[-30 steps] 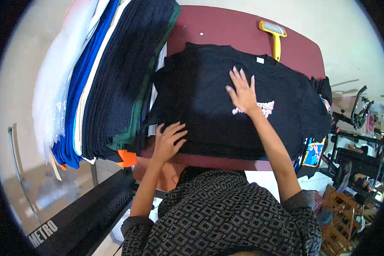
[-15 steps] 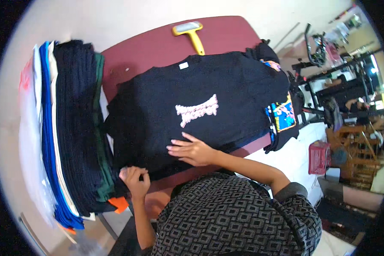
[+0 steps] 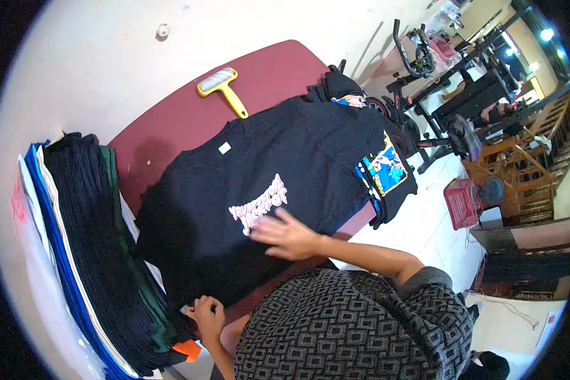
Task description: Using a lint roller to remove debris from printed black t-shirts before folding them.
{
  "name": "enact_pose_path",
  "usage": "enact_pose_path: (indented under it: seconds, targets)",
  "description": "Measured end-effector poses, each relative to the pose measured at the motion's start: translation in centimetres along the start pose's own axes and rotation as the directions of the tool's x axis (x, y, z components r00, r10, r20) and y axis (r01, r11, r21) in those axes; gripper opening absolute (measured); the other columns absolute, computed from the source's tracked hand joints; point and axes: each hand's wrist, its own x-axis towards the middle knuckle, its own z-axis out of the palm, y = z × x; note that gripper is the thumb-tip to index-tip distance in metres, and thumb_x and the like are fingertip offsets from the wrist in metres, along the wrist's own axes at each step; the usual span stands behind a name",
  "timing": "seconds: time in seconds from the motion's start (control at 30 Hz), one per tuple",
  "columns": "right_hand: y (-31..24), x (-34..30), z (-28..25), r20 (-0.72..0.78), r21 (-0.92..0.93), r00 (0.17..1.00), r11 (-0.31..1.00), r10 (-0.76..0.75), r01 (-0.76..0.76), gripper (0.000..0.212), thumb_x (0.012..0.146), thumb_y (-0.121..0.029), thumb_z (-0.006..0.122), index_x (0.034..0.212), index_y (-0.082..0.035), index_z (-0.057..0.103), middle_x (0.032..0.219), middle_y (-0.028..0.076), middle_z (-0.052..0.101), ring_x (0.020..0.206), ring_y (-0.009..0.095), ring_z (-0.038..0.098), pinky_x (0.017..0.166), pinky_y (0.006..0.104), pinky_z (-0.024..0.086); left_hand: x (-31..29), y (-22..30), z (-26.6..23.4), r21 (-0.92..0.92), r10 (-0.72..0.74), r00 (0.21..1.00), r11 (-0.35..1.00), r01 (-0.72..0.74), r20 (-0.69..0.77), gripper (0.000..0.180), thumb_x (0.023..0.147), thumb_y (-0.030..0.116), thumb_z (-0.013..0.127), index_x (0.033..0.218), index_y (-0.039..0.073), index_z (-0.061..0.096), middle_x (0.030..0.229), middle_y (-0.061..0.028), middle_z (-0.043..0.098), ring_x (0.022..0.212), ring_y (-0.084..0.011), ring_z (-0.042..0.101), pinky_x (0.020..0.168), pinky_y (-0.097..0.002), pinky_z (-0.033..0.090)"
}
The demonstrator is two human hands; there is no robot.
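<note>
A black T-shirt (image 3: 183, 183) with a pale pink-and-white chest print and a white neck label lies spread over the maroon table (image 3: 278, 63). My right hand (image 3: 290, 237), a little blurred, rests flat by the lower edge of the print with its fingers apart. At the shirt's near left corner, my left hand (image 3: 207, 316) pinches the cloth between thumb and fingers. Beyond the collar lies a lint roller (image 3: 233, 99) with a yellow handle and pale roll.
A tall stack of folded garments (image 3: 85, 215), mostly black, stands left of the shirt. Folded black shirts with colourful prints (image 3: 386, 168) lie at the table's right end. Farther right are an exercise bike (image 3: 415, 63), a pink basket (image 3: 460, 202) and another person (image 3: 491, 113).
My view has turned, so table and shirt appear tilted and lower. The right hand has moved up to the print's lower edge. The left hand keeps its pinch at the corner.
</note>
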Motion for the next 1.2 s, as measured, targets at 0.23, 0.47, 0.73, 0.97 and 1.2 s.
enact_pose_path:
  seconds: [0.23, 0.47, 0.73, 0.97, 1.2]
  targets:
    - [10.6, -6.4, -3.6, -0.342, -0.238, 0.753, 0.724, 0.562, -0.648, 0.053, 0.089, -0.036, 0.034, 0.135, -0.012, 0.025, 0.142, 0.006, 0.021, 0.131, 0.022, 0.021, 0.104, 0.0516, 0.009, 7.5, 6.3, -0.9, -0.397, 0.174, 0.977, 0.894, -0.210, -0.124, 0.023, 0.072, 0.004, 0.053, 0.095, 0.003, 0.053, 0.113, -0.0174, 0.049, 0.107, -0.0331, 0.045, 0.093, -0.0402, 0.031]
    - [5.7, -2.5, 0.4, -0.408, -0.177, 0.656, 0.650, 0.634, -0.739, 0.062, 0.088, -0.039, 0.034, 0.135, -0.001, 0.021, 0.142, 0.016, 0.017, 0.132, 0.027, 0.018, 0.102, 0.0569, 0.007, 10.7, 7.3, 5.6, 0.078, 0.025, 1.000, 0.997, -0.025, -0.002, 0.051, 0.086, 0.026, 0.047, 0.130, 0.002, 0.035, 0.140, -0.0200, 0.019, 0.130, -0.0369, 0.016, 0.102, -0.0545, 0.011]
    - [8.0, -6.9, -3.2, -0.311, -0.182, 0.665, 0.644, 0.679, -0.743, 0.062, 0.086, -0.042, 0.039, 0.136, -0.009, 0.022, 0.142, 0.008, 0.022, 0.131, 0.025, 0.020, 0.103, 0.0531, 0.008, 10.8, 3.4, 5.7, 0.120, -0.190, 0.954, 0.968, 0.222, -0.231, 0.052, 0.089, 0.028, 0.042, 0.134, 0.008, 0.027, 0.143, -0.0131, 0.014, 0.132, -0.0327, 0.011, 0.103, -0.0542, 0.006]
    - [3.6, -0.7, -0.8, -0.221, -0.270, 0.788, 0.740, 0.575, -0.616, 0.064, 0.084, -0.043, 0.041, 0.130, -0.001, 0.029, 0.138, 0.016, 0.025, 0.129, 0.026, 0.023, 0.101, 0.0546, 0.011, 11.2, 3.9, 5.9, 0.210, -0.176, 0.938, 0.947, 0.245, -0.300, 0.054, 0.087, 0.029, 0.043, 0.133, 0.006, 0.029, 0.142, -0.0143, 0.019, 0.131, -0.0328, 0.016, 0.103, -0.0534, 0.011]
    - [-1.4, 7.7, 4.2, -0.214, -0.049, 0.977, 0.999, -0.025, 0.015, 0.064, 0.082, -0.042, 0.047, 0.130, -0.003, 0.032, 0.137, 0.014, 0.030, 0.127, 0.023, 0.027, 0.102, 0.0512, 0.015, 11.0, 3.5, 6.2, 0.174, -0.156, 0.934, 0.960, 0.221, -0.322, 0.052, 0.087, 0.029, 0.042, 0.133, 0.007, 0.030, 0.142, -0.0134, 0.020, 0.131, -0.0322, 0.017, 0.103, -0.0523, 0.010]
